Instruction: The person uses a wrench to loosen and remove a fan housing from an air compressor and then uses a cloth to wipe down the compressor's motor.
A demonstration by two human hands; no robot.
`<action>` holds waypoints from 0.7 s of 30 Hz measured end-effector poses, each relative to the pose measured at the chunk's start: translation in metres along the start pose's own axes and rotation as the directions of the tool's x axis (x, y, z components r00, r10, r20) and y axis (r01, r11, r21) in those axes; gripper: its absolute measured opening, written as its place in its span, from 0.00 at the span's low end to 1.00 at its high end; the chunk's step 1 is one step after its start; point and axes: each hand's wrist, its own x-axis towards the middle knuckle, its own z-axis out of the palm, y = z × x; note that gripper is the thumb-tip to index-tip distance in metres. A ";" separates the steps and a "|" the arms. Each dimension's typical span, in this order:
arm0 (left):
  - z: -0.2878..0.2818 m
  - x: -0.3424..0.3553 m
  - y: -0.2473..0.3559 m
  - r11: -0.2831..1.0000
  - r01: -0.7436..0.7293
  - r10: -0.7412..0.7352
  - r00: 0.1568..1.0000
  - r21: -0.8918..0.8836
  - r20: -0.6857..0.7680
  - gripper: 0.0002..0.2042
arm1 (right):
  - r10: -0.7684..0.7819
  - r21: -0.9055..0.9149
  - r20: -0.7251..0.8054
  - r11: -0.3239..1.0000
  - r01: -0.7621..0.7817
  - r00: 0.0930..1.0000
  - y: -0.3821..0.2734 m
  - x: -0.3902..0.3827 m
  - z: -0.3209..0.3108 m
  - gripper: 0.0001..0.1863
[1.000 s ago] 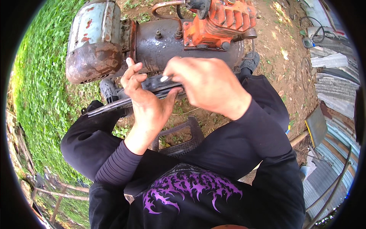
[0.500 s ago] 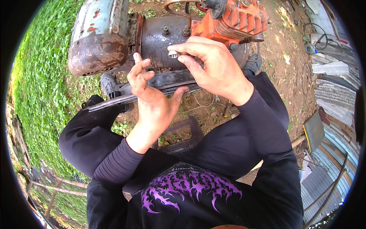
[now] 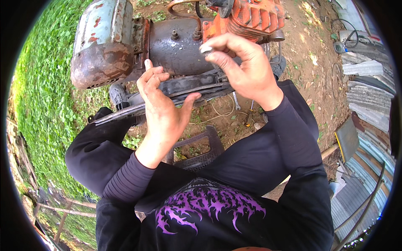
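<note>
- At the upper left of the frame, the motor [image 3: 102,46] with flaking paint stands beyond your left hand, well apart from what your right hand pinches.
- Left of centre, your left hand [image 3: 161,102] is spread loosely, palm showing, fingers half bent toward the top of the frame and thumb pointing right; the wrist comes up from the lower left.
- At upper centre, the dark closed tank [image 3: 184,58] lies crosswise, its inside hidden.
- Across the centre, the long dark frame [image 3: 188,83] slants up to the right and passes behind your left hand; you cannot tell from here whether the palm bears on it.
- Just above centre, the small silvery metal piece [image 3: 205,49] sits up and to the right of your left hand, between the right thumb and forefinger, in front of the tank.
- Right of centre, a wrench [image 3: 236,102] lies on the soil below your right hand.
- Just above it, your right hand [image 3: 251,71] grips that piece at the fingertips, wrist bent and hand angled toward the upper left.
- At the upper right of centre, the orange finned pump [image 3: 257,21] stands behind your right hand.
</note>
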 end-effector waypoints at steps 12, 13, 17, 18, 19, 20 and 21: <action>-0.001 -0.001 0.000 1.000 0.011 -0.011 1.000 0.006 0.020 0.46 | 0.017 0.169 -0.096 0.986 0.000 0.995 -0.013 0.001 -0.021 0.06; -0.002 0.000 0.001 1.000 0.013 -0.013 1.000 -0.015 0.024 0.45 | 0.054 0.138 -0.099 0.990 -0.040 0.994 -0.014 -0.004 -0.035 0.06; -0.002 0.001 0.002 0.999 0.030 -0.029 0.999 -0.014 0.042 0.42 | 0.230 0.170 -0.090 0.962 -0.213 0.969 -0.010 -0.031 -0.068 0.08; -0.003 0.003 0.003 0.999 0.038 -0.037 0.998 -0.006 0.046 0.41 | 0.262 0.208 -0.093 0.949 -0.238 0.961 -0.008 -0.037 -0.071 0.09; -0.004 0.004 0.003 0.999 0.044 -0.044 0.998 0.001 0.050 0.41 | 0.278 0.218 -0.096 0.943 -0.252 0.956 -0.005 -0.041 -0.074 0.09; -0.005 0.005 0.003 0.999 0.036 -0.036 0.998 0.007 0.058 0.40 | 0.293 0.227 -0.099 0.937 -0.265 0.951 -0.002 -0.045 -0.077 0.09; -0.005 0.006 0.003 1.000 0.027 -0.028 0.997 0.013 0.066 0.40 | 0.309 0.237 -0.103 0.931 -0.279 0.945 0.001 -0.049 -0.080 0.10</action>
